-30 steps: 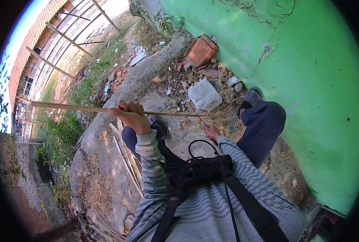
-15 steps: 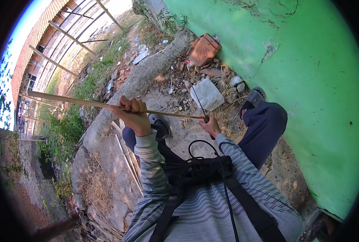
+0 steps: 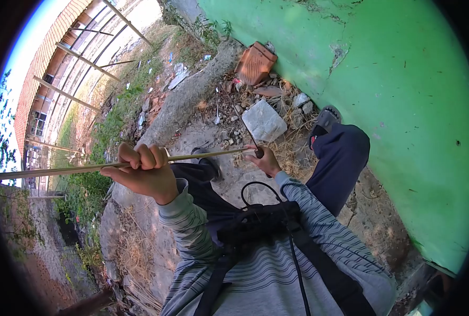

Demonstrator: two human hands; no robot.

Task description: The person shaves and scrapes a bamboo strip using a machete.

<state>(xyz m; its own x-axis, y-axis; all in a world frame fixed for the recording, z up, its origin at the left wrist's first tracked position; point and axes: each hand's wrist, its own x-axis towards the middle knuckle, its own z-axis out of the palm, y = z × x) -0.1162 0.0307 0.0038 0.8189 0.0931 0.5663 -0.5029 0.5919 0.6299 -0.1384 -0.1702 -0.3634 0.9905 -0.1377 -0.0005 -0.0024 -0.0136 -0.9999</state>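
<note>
between the left hand point(image 3: 142, 171) and right hand point(image 3: 265, 161): pale strip point(image 3: 208, 154), its longer end extending past the left hand.
left hand: closed around the strip.
right hand: gripping a thin-bladed tool point(image 3: 246, 127), fingertips at the strip's end; exact contact unclear.
thin-bladed tool: may nick those fingertips if it slips, given how close they lie.
pale strip: may swing or twist if the left grip loosens, the longer end having no visible support.
</note>
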